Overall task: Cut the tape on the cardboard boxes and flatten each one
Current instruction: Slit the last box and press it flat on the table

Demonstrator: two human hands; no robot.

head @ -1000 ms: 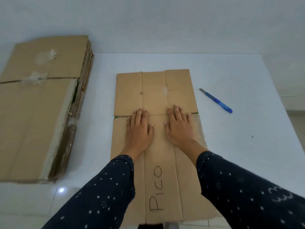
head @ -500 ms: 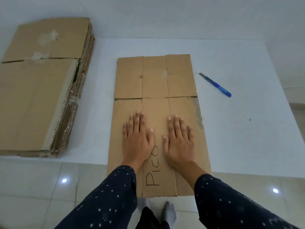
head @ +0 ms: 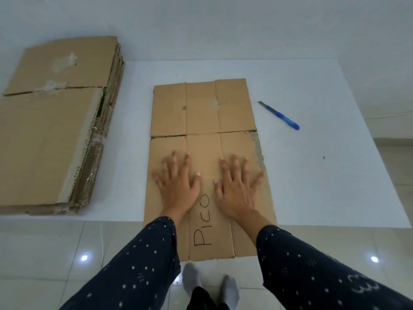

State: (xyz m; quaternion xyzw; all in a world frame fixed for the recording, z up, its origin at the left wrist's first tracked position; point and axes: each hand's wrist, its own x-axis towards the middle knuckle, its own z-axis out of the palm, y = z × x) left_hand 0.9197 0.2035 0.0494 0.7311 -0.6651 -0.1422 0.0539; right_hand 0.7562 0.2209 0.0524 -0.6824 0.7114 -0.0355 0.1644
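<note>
Nearest, the flattened cardboard box (head: pixel 202 166) marked "PICO" overhangs the desk (head: pixel 312 175) edge toward the person, its long axis running straight away from them. Both hands lie palm-down on its near half: the left hand (head: pixel 178 186) left of the lettering, the right hand (head: pixel 237 189) right of it. Their fingers (head: pixel 186 163) are spread wide and flat and grip nothing. Just beyond the fingertips a crosswise seam splits the box into near and far halves. Any further pressing would likely run forward along the long axis. Left of the left hand, well apart, sits a stack of flattened boxes (head: pixel 55 130). Beyond and right of the right hand, nearer that hand, lies the blue utility knife (head: pixel 279 115).
</note>
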